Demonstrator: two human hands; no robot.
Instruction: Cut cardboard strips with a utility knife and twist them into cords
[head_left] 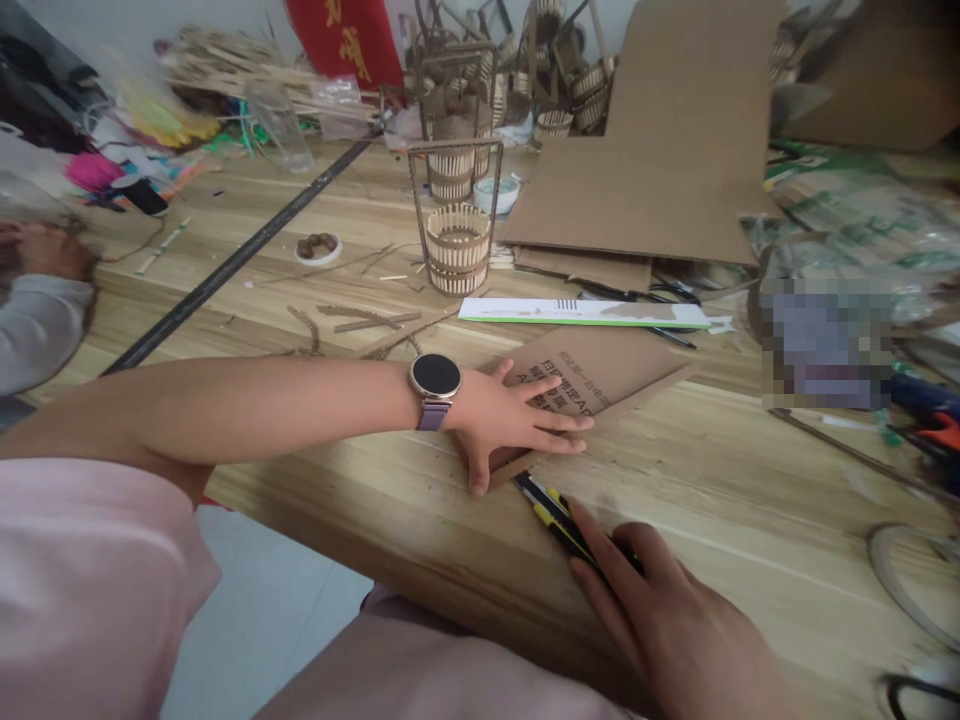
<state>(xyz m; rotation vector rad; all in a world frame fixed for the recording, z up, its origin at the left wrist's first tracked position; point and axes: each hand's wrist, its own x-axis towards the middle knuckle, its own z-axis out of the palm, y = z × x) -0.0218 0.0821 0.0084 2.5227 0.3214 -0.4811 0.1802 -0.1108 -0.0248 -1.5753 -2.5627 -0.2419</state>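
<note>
My left hand (510, 415) lies flat with spread fingers on a brown cardboard piece (622, 365) printed with dark characters. A watch sits on that wrist. In my right hand (667, 600) is a yellow and black utility knife (559, 520), fingers wrapped around its handle. The blade end points up and left, at the near edge of the cardboard, by my left thumb. Whether the blade touches the cardboard I cannot tell. Just beyond the cardboard lies a white strip (510, 310) with a green edge.
A small slatted basket (457, 265) with a tall handle stands behind the strip. Large cardboard sheets (637, 200) lean at the back right, with scissors (671, 292) below. A long dark bar (247, 245) crosses the left side. Another person's hand (52, 250) rests at far left.
</note>
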